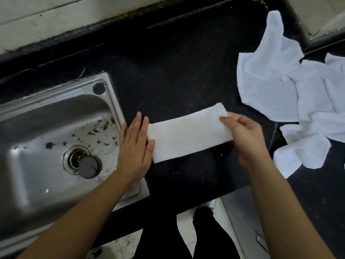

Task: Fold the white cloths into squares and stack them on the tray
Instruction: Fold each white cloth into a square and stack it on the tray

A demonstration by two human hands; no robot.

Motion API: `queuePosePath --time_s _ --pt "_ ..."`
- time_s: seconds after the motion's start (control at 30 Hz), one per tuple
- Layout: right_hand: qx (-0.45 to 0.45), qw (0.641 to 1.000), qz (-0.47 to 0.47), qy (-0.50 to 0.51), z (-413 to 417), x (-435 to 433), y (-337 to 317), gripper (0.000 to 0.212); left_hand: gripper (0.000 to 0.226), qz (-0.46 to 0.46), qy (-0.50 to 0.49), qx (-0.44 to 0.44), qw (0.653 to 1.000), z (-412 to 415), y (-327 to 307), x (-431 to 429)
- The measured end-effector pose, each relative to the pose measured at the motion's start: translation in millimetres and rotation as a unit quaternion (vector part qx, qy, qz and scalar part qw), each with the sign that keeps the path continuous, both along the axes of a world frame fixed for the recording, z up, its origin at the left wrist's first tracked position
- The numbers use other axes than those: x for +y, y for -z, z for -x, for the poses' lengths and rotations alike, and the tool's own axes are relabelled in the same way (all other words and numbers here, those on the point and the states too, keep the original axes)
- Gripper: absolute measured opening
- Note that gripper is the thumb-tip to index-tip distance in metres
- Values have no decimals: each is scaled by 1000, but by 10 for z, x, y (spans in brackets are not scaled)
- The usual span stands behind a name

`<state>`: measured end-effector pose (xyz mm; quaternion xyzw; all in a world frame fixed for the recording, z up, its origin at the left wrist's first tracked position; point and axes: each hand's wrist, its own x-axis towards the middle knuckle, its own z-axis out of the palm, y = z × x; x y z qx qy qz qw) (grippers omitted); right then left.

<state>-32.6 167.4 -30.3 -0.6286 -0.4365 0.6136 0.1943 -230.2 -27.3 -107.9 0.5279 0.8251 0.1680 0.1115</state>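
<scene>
Cloth strip [188,135] on counter [177,71]: my left hand [135,146] flat against its left end, right hand [242,135] pinching the raised right end. If the left slips, layers could skew, or slide into the dirty sink [56,137].

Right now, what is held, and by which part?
The right hand pinches the folded cloth by its right end; the left hand lies flat at its left end.

Soft white cloth on a speckled black stone tabletop

Folded cloth [188,134] looks matt and fluffy; tabletop [177,75] dull, grainy; sink [46,128] by the left hand [135,146] is scuffed, stained shiny steel.
</scene>
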Motion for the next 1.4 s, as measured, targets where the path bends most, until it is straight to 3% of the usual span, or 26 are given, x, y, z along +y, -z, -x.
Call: queuePosePath --time_s 0.1,0.33,0.47,0.7,0.87,0.97,1.07,1.2,1.3,1.4 --pt "-38 987 -155 -2 22 14 -125 9 60 -68 -35 -61 995 -6 21 -22" --pt "-140 894 -371 -211 409 -386 50 23 59 -71 -35 -70 994 20 47 -25" --pt "-172 851 -359 -342 593 -646 212 31 58 -59 -27 -54 996 24 43 -11" --pt "-182 814 -371 -408 716 -851 364 32 56 -56 -23 -33 998 33 39 -6" --pt "-143 824 -305 -455 638 -788 353 53 55 -40 -16 -19 999 36 38 -8" --pt "-76 848 -252 -460 522 -693 304 42 59 -14 -7 4 1000 32 23 -7" --pt "-55 848 -330 -411 354 -549 270 31 69 16 15 35 999 39 17 -7" --pt "-160 801 -458 -351 280 -344 307 36 72 31 18 57 998 32 25 -8" --pt "-224 757 -440 -428 405 -325 379 49 74 38 18 68 997 25 28 3" --pt "-270 685 -431 -521 429 -332 571 59 82 54 25 87 994 17 21 4"
